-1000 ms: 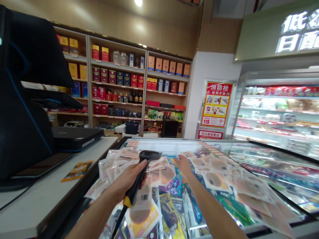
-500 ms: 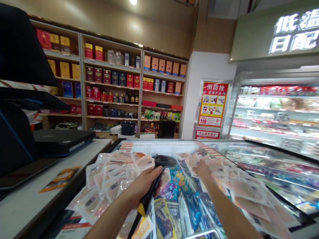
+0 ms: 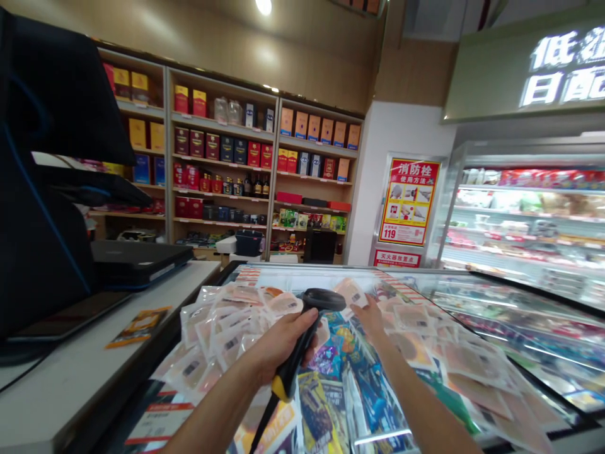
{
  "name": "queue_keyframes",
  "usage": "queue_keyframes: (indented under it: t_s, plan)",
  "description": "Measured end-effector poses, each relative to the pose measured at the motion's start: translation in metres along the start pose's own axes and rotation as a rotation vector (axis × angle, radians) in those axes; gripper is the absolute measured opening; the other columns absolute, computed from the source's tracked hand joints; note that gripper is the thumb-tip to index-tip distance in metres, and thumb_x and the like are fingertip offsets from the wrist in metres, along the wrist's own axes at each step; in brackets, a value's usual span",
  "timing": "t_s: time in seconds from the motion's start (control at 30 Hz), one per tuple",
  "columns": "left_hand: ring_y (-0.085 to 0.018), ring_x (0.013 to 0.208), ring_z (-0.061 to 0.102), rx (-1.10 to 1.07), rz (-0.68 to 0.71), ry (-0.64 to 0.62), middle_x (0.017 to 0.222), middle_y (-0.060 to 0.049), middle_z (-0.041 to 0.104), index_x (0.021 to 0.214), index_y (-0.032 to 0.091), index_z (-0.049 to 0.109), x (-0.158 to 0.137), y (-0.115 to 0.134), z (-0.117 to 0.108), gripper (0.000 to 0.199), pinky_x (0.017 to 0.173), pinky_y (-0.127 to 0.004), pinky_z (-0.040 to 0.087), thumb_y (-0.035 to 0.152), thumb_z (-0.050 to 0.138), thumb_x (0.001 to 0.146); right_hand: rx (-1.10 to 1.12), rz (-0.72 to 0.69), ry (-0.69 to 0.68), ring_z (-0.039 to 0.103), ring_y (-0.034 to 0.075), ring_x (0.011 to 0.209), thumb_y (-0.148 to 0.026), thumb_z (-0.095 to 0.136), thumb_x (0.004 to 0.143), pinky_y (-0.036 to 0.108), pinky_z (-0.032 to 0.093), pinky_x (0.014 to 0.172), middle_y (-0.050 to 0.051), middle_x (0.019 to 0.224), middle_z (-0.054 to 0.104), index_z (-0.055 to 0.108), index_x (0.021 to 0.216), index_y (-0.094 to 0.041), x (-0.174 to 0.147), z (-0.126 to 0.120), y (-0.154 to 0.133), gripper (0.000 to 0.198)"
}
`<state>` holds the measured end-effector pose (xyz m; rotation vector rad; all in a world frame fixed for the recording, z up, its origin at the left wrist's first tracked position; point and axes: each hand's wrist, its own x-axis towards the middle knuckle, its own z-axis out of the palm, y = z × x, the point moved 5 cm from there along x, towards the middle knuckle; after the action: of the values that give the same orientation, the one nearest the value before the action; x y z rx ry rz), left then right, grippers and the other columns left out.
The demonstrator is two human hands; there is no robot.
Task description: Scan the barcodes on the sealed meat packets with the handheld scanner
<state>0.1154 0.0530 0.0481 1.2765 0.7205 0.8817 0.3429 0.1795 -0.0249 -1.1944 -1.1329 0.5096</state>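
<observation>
The left hand curls its fingers round a smooth black scanner; the right hand has fingers pinching a flat, glossy packet beside the scanner's oval head, between overlapping left sachets and right sachets, near the chest's far rim

Left hand: one, bare; rounded thumb, fingers partly hidden. Left forearm: one, bare, slim, widening toward the near end. Right hand: one, bare; finer detail too small to tell. Right forearm: one, bare, slim, widening nearward. Wrists: two, bare.
</observation>
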Motion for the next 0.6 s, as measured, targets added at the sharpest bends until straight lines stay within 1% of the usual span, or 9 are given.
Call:
queue_keyframes:
  t_s: [0.17,0.33,0.4,0.47,0.53,0.6]
  plan:
    - [-0.005,0.037,0.042,-0.001,0.002,-0.007,0.053,0.004,0.046,0.069,0.016,0.044,-0.004,0.003,0.000,0.037,0.037,-0.018,0.030,0.052,0.042,0.066,-0.051,0.017,-0.009,0.051,0.015,0.051,-0.026,0.053,0.054,0.025,0.041,0.047,0.001,0.060,0.057,0.044,0.104,-0.013,-0.008,0.015,-0.008,0.053]
    - [-0.005,0.038,0.041,0.019,0.008,-0.011,0.054,0.003,0.047,0.070,0.014,0.046,-0.008,0.006,0.002,0.038,0.038,-0.018,0.031,0.051,0.041,0.067,-0.063,-0.032,-0.071,0.052,0.015,0.055,-0.029,0.052,0.056,0.024,0.040,0.048,0.002,0.066,0.059,0.045,0.103,-0.014,-0.016,0.024,-0.014,0.050]
    - [-0.005,0.038,0.041,0.034,0.016,-0.010,0.054,0.003,0.047,0.070,0.014,0.047,-0.008,0.007,0.002,0.038,0.038,-0.018,0.031,0.051,0.041,0.067,-0.097,-0.040,-0.067,0.050,0.013,0.051,-0.030,0.052,0.056,0.022,0.038,0.047,0.000,0.060,0.057,0.046,0.103,-0.014,-0.017,0.024,-0.014,0.049]
    - [-0.005,0.038,0.041,0.048,0.021,-0.008,0.054,0.003,0.047,0.069,0.014,0.047,-0.009,0.008,0.001,0.038,0.038,-0.018,0.032,0.052,0.041,0.067,-0.130,-0.032,-0.052,0.046,0.012,0.045,-0.032,0.053,0.056,0.022,0.037,0.044,-0.004,0.049,0.049,0.046,0.103,-0.015,-0.017,0.025,-0.013,0.050]
    - [-0.005,0.039,0.041,0.057,0.023,0.012,0.054,0.003,0.047,0.069,0.014,0.047,-0.009,0.008,-0.003,0.038,0.038,-0.018,0.032,0.051,0.041,0.067,-0.079,-0.010,-0.050,0.044,0.011,0.043,-0.033,0.053,0.056,0.022,0.037,0.044,-0.007,0.044,0.043,0.044,0.104,-0.015,-0.018,0.029,-0.014,0.052]
    - [-0.005,0.040,0.042,0.055,0.030,0.053,0.054,0.003,0.047,0.069,0.015,0.046,-0.009,0.009,-0.009,0.036,0.039,-0.018,0.031,0.051,0.042,0.067,0.043,0.032,-0.079,0.046,0.011,0.046,-0.032,0.054,0.056,0.022,0.040,0.047,-0.007,0.046,0.044,0.042,0.106,-0.017,-0.021,0.039,-0.015,0.053]
